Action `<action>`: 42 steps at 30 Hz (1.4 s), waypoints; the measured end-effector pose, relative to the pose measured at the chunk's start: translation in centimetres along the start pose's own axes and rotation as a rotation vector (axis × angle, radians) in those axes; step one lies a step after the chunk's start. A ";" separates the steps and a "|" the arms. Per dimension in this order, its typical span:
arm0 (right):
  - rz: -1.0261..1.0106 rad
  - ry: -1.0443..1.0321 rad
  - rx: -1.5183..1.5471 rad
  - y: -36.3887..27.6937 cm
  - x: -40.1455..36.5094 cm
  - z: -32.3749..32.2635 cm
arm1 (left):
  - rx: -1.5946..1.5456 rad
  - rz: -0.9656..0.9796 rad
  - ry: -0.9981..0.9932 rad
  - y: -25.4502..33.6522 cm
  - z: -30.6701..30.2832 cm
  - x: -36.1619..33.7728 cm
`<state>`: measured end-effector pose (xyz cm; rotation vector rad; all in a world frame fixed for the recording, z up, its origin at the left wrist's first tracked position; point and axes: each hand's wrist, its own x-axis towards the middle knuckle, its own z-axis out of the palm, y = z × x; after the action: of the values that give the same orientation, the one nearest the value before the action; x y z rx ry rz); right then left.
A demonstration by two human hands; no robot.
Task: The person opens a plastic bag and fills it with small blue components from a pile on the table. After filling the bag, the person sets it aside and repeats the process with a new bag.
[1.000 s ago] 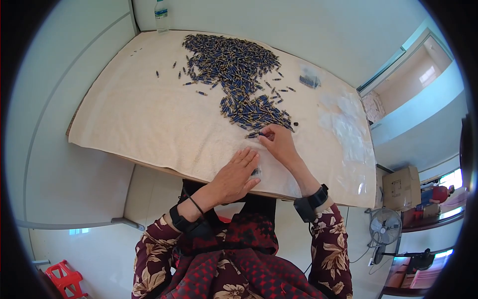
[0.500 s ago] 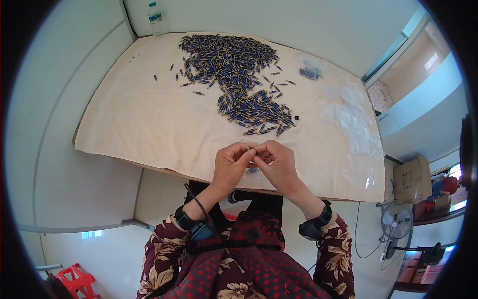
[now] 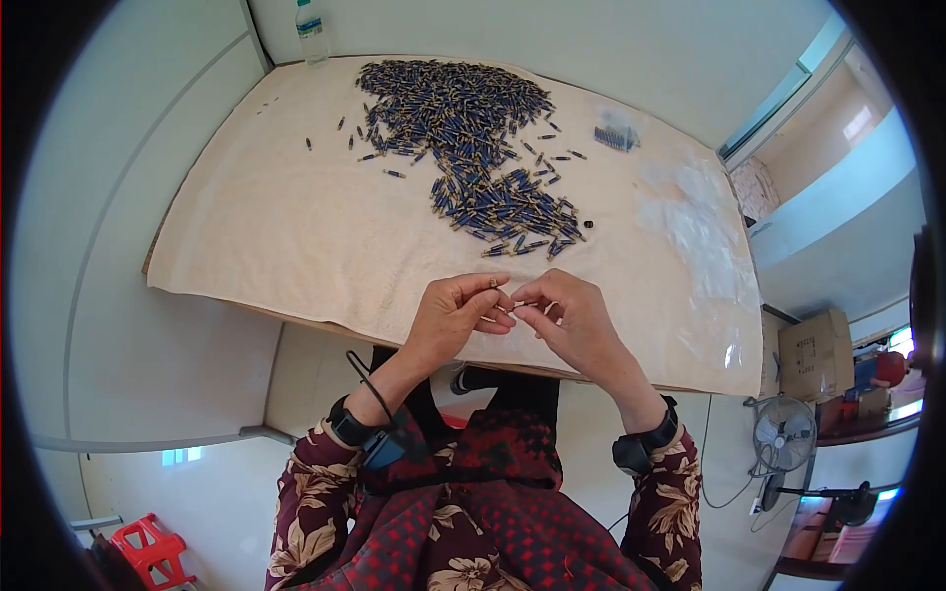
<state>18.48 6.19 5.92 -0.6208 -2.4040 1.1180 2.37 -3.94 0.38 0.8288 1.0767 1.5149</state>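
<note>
- The small piece [image 3: 515,307] pinched at the fingertips of your right hand [image 3: 576,323] is too tiny to name, and your fingers cover most of it.
- Whether your left hand [image 3: 451,317] grips that piece too or only meets it cannot be told.
- The pile of blue pieces [image 3: 463,118] runs into one mass; single pieces show no detail.
- The small black thing [image 3: 588,225] just beside the pile is too small to name.
- The bottle [image 3: 311,34] is cut off by the top edge.
- The red stool [image 3: 148,554] is clipped by the dark lens rim.
</note>
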 end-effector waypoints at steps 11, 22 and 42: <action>0.106 0.047 0.265 0.4 0.3 1.5 | 0.044 -0.039 -0.056 1.4 0.8 -1.2; 0.059 -0.020 0.283 -0.5 0.6 0.9 | 0.025 -0.063 -0.122 1.9 0.6 -1.2; 0.372 0.201 0.313 5.5 -2.8 -0.9 | 0.978 0.604 0.109 -1.8 -2.7 -1.5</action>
<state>22.47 8.37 1.58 -1.0419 -1.9356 1.4656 0.88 -5.92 -2.15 1.8865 1.7932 1.4697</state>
